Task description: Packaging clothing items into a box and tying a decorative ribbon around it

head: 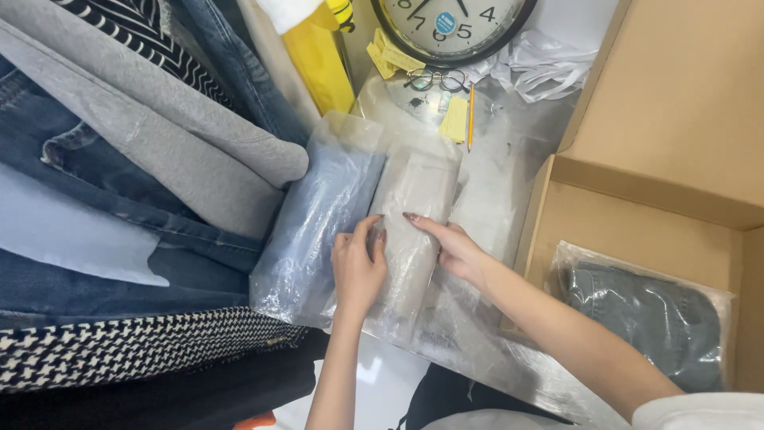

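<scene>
Both hands, left (357,267) and right (450,243), rested open-palmed, grasping nothing, on the soft, slippery bagged garment (414,231); its edges looked best for taking hold.

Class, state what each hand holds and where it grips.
Both the left hand and right hand press the beige bagged garment at its middle; neither plainly lifts it.

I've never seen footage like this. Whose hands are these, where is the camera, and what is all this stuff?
There is no machine here: a person wears a camera on the head, looking down at their own bare hands. The left hand and right hand both press on a beige garment in a clear plastic bag. Beside it lies a bagged blue garment. Left is a pile of clothes; right, a cardboard box holding bagged dark jeans. Farther back lie a wall clock, glasses and a pencil.
</scene>
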